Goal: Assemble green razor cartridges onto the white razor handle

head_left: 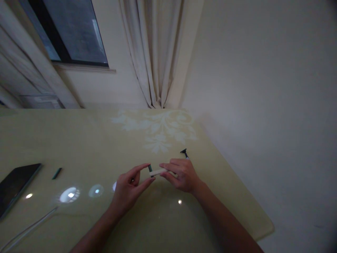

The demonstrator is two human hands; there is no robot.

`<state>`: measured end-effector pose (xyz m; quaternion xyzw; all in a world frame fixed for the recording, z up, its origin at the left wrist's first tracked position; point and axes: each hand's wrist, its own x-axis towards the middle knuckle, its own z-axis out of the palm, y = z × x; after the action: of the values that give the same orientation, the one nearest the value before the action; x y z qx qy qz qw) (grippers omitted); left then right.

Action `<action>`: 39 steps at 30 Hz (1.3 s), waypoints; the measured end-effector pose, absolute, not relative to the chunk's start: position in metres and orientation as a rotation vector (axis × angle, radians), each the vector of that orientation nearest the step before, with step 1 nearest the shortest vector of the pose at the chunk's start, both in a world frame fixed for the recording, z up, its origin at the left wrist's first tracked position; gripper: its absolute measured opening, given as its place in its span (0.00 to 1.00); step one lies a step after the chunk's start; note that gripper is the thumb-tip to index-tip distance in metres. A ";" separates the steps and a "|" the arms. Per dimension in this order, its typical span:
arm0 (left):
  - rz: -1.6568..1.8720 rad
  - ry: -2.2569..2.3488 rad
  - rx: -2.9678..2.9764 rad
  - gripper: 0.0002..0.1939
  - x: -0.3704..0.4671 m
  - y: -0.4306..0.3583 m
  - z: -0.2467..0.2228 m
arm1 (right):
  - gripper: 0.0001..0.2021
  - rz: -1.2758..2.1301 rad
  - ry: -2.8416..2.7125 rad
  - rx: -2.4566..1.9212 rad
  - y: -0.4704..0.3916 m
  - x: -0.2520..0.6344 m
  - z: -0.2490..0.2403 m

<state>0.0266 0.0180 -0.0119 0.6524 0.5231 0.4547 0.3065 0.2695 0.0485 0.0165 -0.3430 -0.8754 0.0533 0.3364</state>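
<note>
My left hand pinches a small dark green razor cartridge by its two ends, between thumb and index finger. In my right hand is a slim pale stick, gripped between thumb and fingers. The stick's left end meets the cartridge, and its right part is hidden inside the hand. Just beyond my right hand lies a razor with a black head; the hand hides most of its handle. Both hands are above the glossy yellowish table.
At the left lie a small dark green strip and a dark tablet-like slab. A white cable crosses the lower left. A wall borders the table's right edge; curtains hang behind it.
</note>
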 end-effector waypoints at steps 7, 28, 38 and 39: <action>1.198 1.389 1.716 0.25 0.027 0.017 -0.014 | 0.21 0.185 -2.246 -0.871 0.049 0.274 0.020; 1.192 1.367 1.649 0.24 0.028 0.014 -0.010 | 0.23 0.344 -2.192 -0.906 0.044 0.264 0.014; 1.191 1.360 1.666 0.25 0.028 0.013 -0.011 | 0.22 0.405 -2.175 -0.889 0.046 0.264 0.014; 1.193 1.360 1.667 0.25 0.028 0.013 -0.012 | 0.22 0.399 -2.157 -0.900 0.047 0.265 0.014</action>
<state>0.0281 0.0128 -0.0117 0.6388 0.5209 0.4571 0.3341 0.2646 0.0467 0.0137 -0.3518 -0.8431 0.1559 0.3757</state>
